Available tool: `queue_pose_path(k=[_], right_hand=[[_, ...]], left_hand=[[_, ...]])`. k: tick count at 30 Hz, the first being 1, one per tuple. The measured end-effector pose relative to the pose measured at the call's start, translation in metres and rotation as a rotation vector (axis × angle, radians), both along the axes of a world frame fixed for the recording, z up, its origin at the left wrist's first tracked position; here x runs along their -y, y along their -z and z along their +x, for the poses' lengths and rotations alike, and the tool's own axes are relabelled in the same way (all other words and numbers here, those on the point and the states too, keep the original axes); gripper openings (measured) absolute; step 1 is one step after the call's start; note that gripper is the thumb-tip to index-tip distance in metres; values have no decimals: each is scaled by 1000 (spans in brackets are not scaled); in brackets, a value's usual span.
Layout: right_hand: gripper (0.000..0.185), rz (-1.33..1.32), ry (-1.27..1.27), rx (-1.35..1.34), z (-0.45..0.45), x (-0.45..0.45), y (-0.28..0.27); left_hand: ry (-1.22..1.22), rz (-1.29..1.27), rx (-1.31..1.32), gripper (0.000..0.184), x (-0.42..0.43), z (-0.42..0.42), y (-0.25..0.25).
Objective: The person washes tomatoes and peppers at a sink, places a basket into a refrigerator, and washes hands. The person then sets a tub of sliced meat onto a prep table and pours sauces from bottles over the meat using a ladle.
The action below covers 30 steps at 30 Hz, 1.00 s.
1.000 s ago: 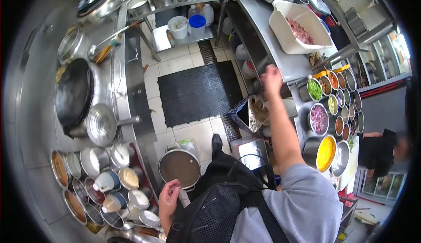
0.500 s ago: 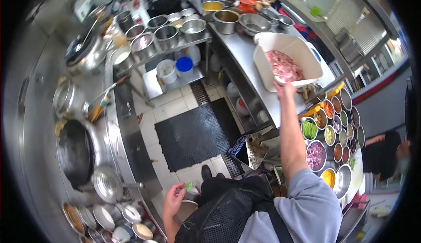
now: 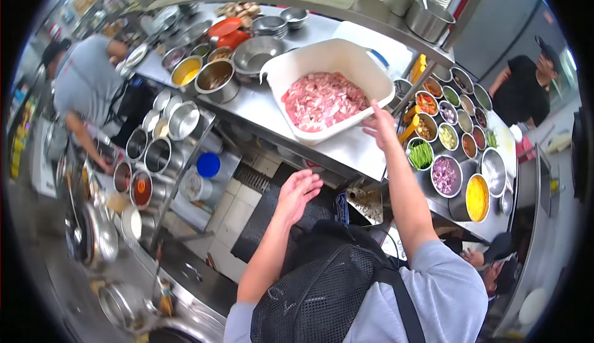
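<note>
A white plastic tub (image 3: 281, 64) of raw sliced meat (image 3: 325, 100) sits on the steel counter (image 3: 365, 156). At the tub's near right corner is my right hand (image 3: 382, 130), its fingers spread and a fingertip against the rim. My left hand (image 3: 298, 195) hangs in the air in front of the counter, fingers stretched out and nothing in it. To the right of my right arm stand metal pots of cut ingredients, among them green pieces (image 3: 421, 155), chopped purple onion (image 3: 446, 175) and a yellow food (image 3: 477, 198).
A steel bowl (image 3: 258, 55) and a pot of brown liquid (image 3: 216, 82) stand left of the tub. Another person (image 3: 93, 83) works at the far left; a person in black (image 3: 526, 89) stands at the right. A black mat (image 3: 260, 222) covers part of the tiled floor.
My view has swung right toward the counter. My left hand has risen from low by my body to in front of the counter. My right hand's fingers have spread at the tub's rim.
</note>
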State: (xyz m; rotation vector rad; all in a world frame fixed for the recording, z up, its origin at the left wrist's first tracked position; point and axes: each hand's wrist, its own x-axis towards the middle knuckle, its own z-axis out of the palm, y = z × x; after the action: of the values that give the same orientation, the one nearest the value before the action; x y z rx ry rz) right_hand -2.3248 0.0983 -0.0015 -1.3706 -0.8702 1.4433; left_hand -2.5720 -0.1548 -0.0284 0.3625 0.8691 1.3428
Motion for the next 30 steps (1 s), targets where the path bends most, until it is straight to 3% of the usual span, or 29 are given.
queue_pose_path(k=[2, 5, 7, 11, 12, 13, 14, 15, 17, 18, 19, 21, 24, 27, 28, 29, 30], right_hand=[[73, 11, 144, 56, 26, -44, 9], [58, 28, 209, 13, 42, -104, 6], [55, 4, 74, 132, 39, -117, 16], [33, 190, 214, 136, 10, -65, 4], [34, 109, 189, 420, 6, -48, 2], [38, 248, 193, 291, -5, -30, 17], [37, 202, 203, 465, -31, 9, -52], [30, 274, 311, 538, -45, 22, -35], [23, 237, 378, 379, -61, 58, -26], [26, 167, 363, 302, -69, 68, -8], [31, 90, 430, 504, -79, 84, -11], [35, 43, 496, 381, -95, 101, 18], [39, 104, 583, 365, -118, 118, 10], [51, 239, 522, 397, -113, 137, 19], [53, 247, 482, 330, -108, 149, 20], [49, 125, 365, 201, -101, 169, 20], [46, 163, 307, 139, -94, 189, 29]], left_hand=[[11, -46, 122, 31, -59, 2, 4], [-19, -206, 165, 55, -123, 11, -5], [2, -179, 179, 53, -132, 11, 6], [-140, -172, 268, 19, -138, -32, 16], [-122, -191, 244, 24, -137, -56, 21], [-103, -190, 261, 33, -141, -84, 28], [-76, -162, 202, 44, -145, -102, 17], [-5, -179, 234, 52, -153, -120, 3], [49, -154, 70, 61, -162, -149, -8], [86, -134, 21, 60, -167, -167, -7], [117, -148, -10, 59, -171, -180, -8], [166, -152, -111, 58, -176, -184, -23], [286, -95, -132, 57, -188, -207, -11], [321, -49, -130, 70, -196, -214, -4], [311, 11, -169, 79, -190, -209, -4], [335, 18, -172, 79, -182, -204, -5], [325, -9, -221, 80, -175, -198, -5]])
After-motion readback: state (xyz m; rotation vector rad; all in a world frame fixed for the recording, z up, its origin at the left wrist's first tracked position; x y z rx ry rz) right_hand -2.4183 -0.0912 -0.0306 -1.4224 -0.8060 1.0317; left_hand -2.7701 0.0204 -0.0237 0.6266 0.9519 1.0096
